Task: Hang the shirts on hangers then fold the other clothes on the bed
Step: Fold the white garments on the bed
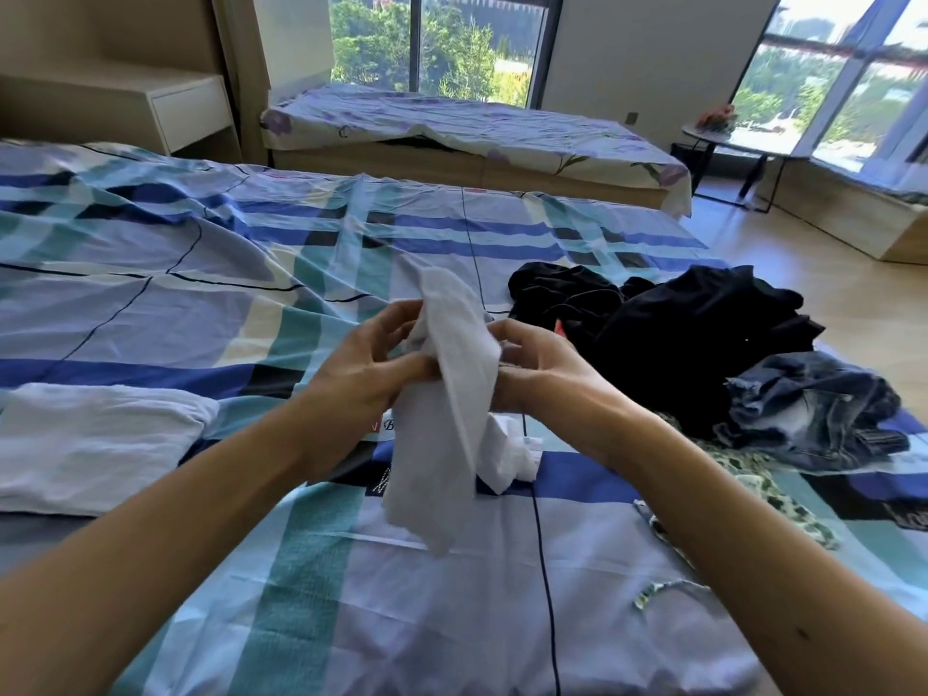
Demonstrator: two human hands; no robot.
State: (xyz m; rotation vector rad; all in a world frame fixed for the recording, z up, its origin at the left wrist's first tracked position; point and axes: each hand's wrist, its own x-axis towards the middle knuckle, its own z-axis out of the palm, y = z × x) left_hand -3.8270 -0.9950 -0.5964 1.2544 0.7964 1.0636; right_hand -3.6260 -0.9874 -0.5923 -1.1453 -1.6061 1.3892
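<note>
Two hands, both mine, meet above the blue, teal and white checked bed sheet (401, 620). My left hand (369, 366) and my right hand (540, 369) each pinch into a small, thin white cloth garment (452, 409), fingers curled in the fabric. I hold it lifted so that its loose end hangs down toward the sheet; that way, I judge, I can find its edges before folding it.

To my left a folded white cloth piece (95, 434) lies flat, well apart from the unsorted things, likely so the finished work stays separate. To my right lie a green-and-white patterned garment (753, 477), then crumpled blue denim jeans (813, 409), then a heap of black clothes (678, 329), all unfolded and near my right arm. I see no hanger.

Farther off stands a second bed with a lilac floral sheet (477, 128) below the window.
</note>
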